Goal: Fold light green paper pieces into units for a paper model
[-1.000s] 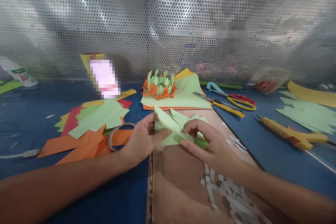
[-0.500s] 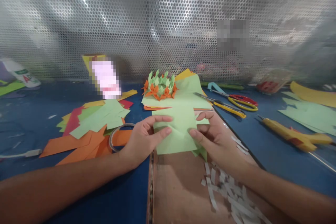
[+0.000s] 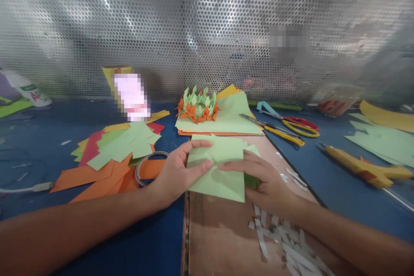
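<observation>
A light green square of paper (image 3: 223, 172) with creases lies on a brown board (image 3: 220, 233) in front of me. My left hand (image 3: 176, 172) pinches its left edge between thumb and forefinger. My right hand (image 3: 263, 179) lies over its right side, forefinger stretched flat across the middle of the sheet, the other fingers curled at its right edge. A smaller folded green piece (image 3: 250, 181) shows under that hand.
Coloured paper scraps (image 3: 113, 151) and a tape roll (image 3: 147, 166) lie left. A green and orange paper crown (image 3: 197, 105) sits on stacked sheets behind. Scissors (image 3: 284, 125) and a yellow glue gun (image 3: 362, 164) are right. White paper strips (image 3: 284, 241) litter the board.
The folded green paper was opened out into a flat square and lowered onto the board. My right forefinger now presses across its middle.
</observation>
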{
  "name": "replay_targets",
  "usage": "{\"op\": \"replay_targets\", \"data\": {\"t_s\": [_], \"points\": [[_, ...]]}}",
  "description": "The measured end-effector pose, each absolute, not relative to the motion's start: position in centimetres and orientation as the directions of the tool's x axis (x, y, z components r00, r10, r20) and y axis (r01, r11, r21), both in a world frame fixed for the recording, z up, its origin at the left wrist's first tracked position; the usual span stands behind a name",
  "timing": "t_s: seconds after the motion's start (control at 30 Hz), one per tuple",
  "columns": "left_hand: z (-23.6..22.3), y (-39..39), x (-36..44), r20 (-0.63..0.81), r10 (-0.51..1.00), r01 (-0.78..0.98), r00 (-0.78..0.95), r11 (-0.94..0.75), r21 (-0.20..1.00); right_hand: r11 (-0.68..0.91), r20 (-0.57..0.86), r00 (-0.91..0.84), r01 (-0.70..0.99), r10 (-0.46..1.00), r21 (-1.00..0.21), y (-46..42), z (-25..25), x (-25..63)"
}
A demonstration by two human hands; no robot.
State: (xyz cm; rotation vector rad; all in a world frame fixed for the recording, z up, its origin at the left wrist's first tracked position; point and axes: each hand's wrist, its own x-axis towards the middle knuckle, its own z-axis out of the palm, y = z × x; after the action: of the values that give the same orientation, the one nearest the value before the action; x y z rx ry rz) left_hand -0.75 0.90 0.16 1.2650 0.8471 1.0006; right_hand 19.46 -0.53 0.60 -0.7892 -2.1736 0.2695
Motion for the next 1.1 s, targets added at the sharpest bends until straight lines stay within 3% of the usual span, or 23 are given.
{"op": "replay_targets", "data": {"t_s": [0.27,0.47,0.7,0.87,1.1], "points": [[0.2,0.4,-0.9,0.195,0.886,0.05,0.422,-0.237,0.97,0.704,0.551,-0.441,0.379,0.708,-0.6,-0.5,0.0,19.6],[-0.3,0.0,-0.8,0.194,0.808,0.111,0.557,-0.304,0.946,0.659,0.55,-0.37,0.506,0.748,-0.556,-0.5,0.6,19.6],[0.6,-0.1,-1.0,0.261,0.771,0.152,0.581,-0.418,0.896,0.584,0.478,-0.339,0.529,0.811,-0.616,-0.6,0.5,19.5],[0.6,-0.3,-1.1,0.214,0.778,0.118,0.59,-0.346,0.931,0.543,0.462,-0.299,0.577,0.835,-0.609,-0.6,0.3,19.2],[0.5,-0.1,-0.6,0.152,0.872,0.049,0.464,-0.197,0.979,0.617,0.526,-0.348,0.591,0.776,-0.519,-1.1,0.4,18.8]]}}
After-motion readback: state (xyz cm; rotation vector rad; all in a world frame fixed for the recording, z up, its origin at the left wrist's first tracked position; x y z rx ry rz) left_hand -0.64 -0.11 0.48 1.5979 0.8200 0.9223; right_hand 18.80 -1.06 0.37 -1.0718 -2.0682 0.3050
